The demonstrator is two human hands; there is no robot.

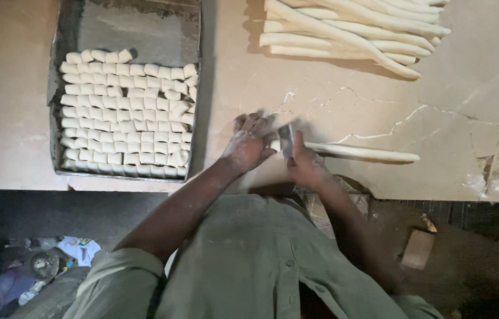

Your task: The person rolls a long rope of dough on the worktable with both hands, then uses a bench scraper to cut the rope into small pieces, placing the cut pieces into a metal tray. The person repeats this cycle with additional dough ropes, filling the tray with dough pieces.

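Your right hand (307, 165) grips a flat metal scraper (286, 139) upright over the near end of a dough rope (356, 152) on the desk (379, 112). Your left hand (248, 142), fingers spread, pins that end just beside the blade, steadying it; cut pieces (125, 112) fill the tray (137, 26) further left.

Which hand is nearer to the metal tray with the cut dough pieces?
Left. The left hand lies just right of the tray; the right hand is farther right, holding a metal cutter.

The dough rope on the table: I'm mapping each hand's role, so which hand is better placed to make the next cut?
Right, probably. The right hand holds the metal scraper over the dough rope; the left hand rests at its cut end, nearer the tray.
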